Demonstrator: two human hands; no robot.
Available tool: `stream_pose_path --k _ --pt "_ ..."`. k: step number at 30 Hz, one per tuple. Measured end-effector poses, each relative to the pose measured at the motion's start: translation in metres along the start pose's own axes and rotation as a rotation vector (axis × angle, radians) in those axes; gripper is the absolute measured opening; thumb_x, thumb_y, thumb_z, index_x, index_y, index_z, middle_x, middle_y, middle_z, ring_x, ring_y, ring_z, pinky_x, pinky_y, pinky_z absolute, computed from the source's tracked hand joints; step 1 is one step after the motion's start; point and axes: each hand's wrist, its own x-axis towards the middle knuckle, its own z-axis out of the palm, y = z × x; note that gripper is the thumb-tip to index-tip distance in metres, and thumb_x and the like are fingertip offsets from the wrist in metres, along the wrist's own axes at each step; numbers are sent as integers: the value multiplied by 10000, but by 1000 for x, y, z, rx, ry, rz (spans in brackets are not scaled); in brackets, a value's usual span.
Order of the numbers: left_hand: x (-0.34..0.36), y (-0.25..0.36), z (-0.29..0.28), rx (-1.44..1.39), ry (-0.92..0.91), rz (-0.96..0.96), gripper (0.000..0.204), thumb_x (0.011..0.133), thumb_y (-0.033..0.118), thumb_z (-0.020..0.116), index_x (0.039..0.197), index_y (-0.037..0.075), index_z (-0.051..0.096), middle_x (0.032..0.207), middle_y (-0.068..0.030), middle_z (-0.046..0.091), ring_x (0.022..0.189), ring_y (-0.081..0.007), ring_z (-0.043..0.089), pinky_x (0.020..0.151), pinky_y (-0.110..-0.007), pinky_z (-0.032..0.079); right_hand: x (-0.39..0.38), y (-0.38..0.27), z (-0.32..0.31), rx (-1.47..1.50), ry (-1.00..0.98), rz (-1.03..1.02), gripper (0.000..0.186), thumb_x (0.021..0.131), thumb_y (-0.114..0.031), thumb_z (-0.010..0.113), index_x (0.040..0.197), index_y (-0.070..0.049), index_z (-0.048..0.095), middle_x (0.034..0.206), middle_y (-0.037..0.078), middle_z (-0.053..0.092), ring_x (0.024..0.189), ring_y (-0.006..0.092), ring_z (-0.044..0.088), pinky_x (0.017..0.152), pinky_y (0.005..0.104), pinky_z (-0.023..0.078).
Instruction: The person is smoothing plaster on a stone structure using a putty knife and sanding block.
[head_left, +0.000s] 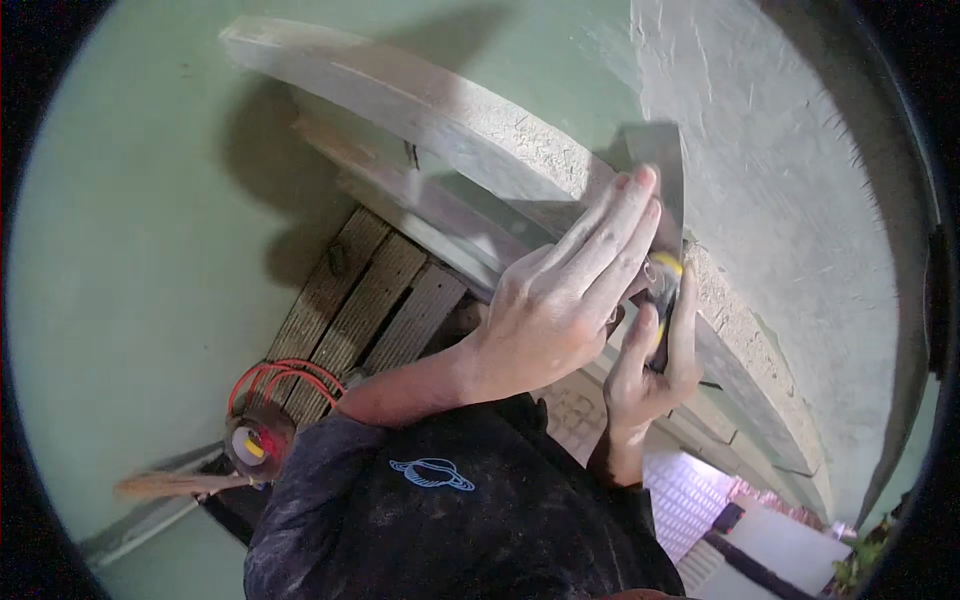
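Observation:
My right hand (655,375) is wrapped round the black and yellow handle of a putty knife (668,150), its wide metal blade pointing up toward the wall. My left hand (560,310) lies across in front of the tool, fingers stretched out close together along the blade. It hides part of the blade and of the edge behind. Both hands are dusted with pale powder. Just behind them runs a curved ledge (500,125) with a rough, crumbly whitish top. Where the blade touches the surface is hard to make out.
The wall is pale green (130,250) at left, with grey plaster (790,190) at right. Below the ledge are slatted wooden boards (345,295), a coiled red cable (290,370), a round container (260,445) and a bristled brush (160,485). Plants (860,560) show at lower right.

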Motion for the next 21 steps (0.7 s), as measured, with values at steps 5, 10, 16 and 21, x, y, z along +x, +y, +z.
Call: stream_pose_path --k 5,10,16,21 --pt "-4 -11 -2 27 -34 107 573 827 38 665 1360 -141 552 1527 -303 464 1387 -409 520 1105 -417 481 -8 -7 10 -71 111 -1 467 960 6 610 1405 131 543 1230 276 702 1044 245 716 891 330 545" --pt "13 -10 -14 88 -31 113 559 856 93 617 1346 -169 547 1520 -321 459 1407 -403 498 1128 -402 461 1 -23 18 -123 164 19 471 978 -8 593 1423 128 524 1250 282 693 1066 261 708 915 338 539" --pt "-5 -17 -13 61 -170 221 573 812 100 601 1316 -171 574 1495 -313 496 1416 -408 486 1132 -416 449 -27 -17 14 -98 169 100 462 989 -37 592 1411 139 530 1287 286 672 1137 273 689 970 341 516" --pt "15 -22 -15 74 -46 209 561 815 96 609 1288 -202 564 1492 -360 466 1397 -439 498 1120 -418 467 -1 -23 29 -74 217 53 460 988 -43 602 1404 140 536 1269 271 687 1136 243 676 985 343 506"
